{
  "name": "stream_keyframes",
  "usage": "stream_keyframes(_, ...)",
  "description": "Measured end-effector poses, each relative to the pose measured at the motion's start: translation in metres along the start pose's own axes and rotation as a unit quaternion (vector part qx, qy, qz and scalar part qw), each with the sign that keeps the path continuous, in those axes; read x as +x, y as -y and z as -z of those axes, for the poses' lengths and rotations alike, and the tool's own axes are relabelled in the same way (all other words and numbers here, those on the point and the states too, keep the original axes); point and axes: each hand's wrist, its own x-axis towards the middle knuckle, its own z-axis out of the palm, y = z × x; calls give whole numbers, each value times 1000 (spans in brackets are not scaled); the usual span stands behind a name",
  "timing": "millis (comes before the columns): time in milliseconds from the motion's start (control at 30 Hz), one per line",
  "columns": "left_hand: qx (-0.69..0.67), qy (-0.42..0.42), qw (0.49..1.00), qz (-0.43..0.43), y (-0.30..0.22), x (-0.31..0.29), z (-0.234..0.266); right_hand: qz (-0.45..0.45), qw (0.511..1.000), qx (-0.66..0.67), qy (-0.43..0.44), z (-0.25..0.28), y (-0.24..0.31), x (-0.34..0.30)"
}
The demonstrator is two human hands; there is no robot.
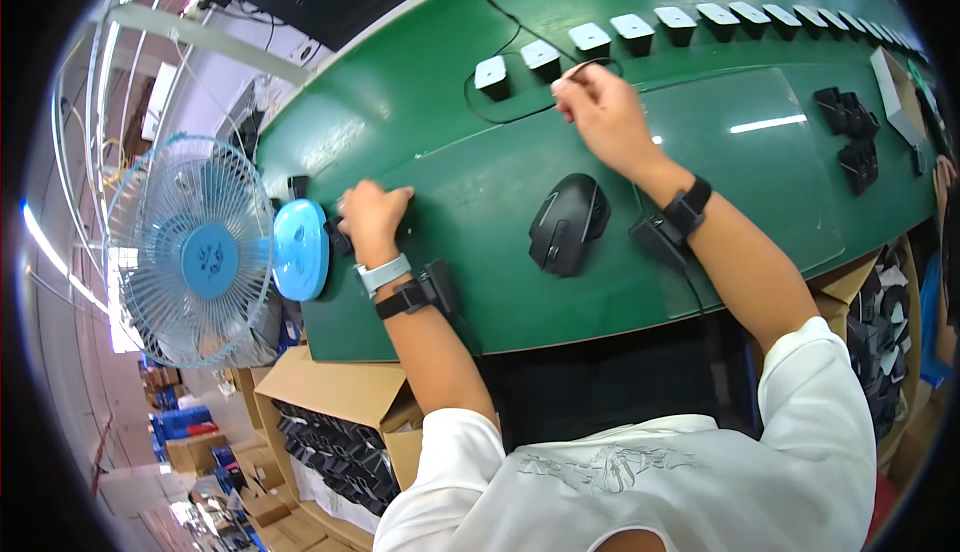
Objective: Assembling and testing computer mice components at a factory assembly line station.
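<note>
My right hand (pixel 600 117) is closed in a pinch on a thin black cable (pixel 508 120), just in front of a row of black blocks with white tops (pixel 541 57). The cable loops leftward and runs up to the table's far edge. At the left, my left hand (pixel 372 214) is open, its thumb spread away from the curled fingers. Beside it lies a small black piece (pixel 338 236); whether the fingers touch it is unclear. A black computer mouse (pixel 568 224) rests on the green table (pixel 470 292) between my forearms.
A blue fan (pixel 210 260) stands at the left edge. Black parts (pixel 848 117) and an open white box (pixel 898 97) sit at the right. Cardboard boxes (pixel 335 387) with black pieces flank me below the table. Clear sheet (pixel 740 162) covers part of the tabletop.
</note>
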Motion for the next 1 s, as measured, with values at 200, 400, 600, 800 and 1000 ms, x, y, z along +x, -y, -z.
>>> stream_keyframes(200,-191,-237,884,-354,-92,26,-19,15,998,-55,9,3,8,-6)
stream_keyframes(400,-230,-151,895,-351,-152,25,-39,32,998,-44,45,3,12,-7)
stream_keyframes(600,-773,214,584,-125,-117,-13,-36,5,995,61,78,10,18,-7)
stream_keyframes(800,-737,225,555,-314,-114,-53,-30,17,984,112,139,3,31,-11)
stream_keyframes(1000,-598,148,694,-372,-115,-61,-35,9,984,59,170,1,25,-14)
